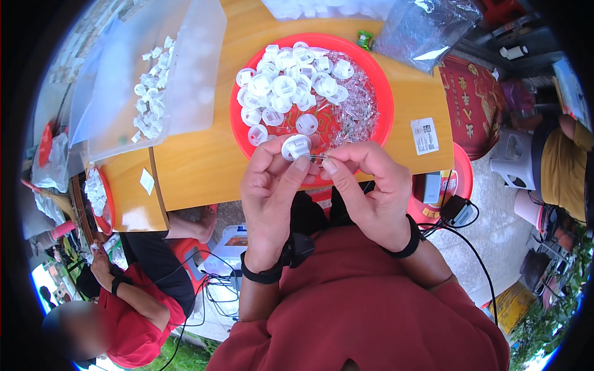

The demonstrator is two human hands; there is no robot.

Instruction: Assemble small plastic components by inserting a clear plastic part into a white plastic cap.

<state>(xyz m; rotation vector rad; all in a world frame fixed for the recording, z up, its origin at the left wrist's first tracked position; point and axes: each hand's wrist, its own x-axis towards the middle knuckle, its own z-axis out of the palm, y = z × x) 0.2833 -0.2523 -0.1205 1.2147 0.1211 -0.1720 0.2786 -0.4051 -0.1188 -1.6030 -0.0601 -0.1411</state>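
Observation:
Between thumb and fingers, my left hand (270, 185) grips a round white plastic part (296, 147) with a raised block on its face. My right hand (370, 182) pinches a small clear piece (318, 158) with thin wire-like ends, its tip at the white part. Whether the two pieces touch is too small to tell. Just beyond my hands is a red round tray (387, 111). Heaped on its left side are similar white plastic parts (284, 86), and on its right a pile of thin clear pieces with fine wires (356, 108).
The wooden table (192, 179) carries a clear plastic bin (201, 80) of small white parts, a clear bag (427, 34), a green wrapper (365, 39) and a white label (424, 136). A co-worker (139, 303) sits at left. Cables (461, 229) hang beside a red stool at right.

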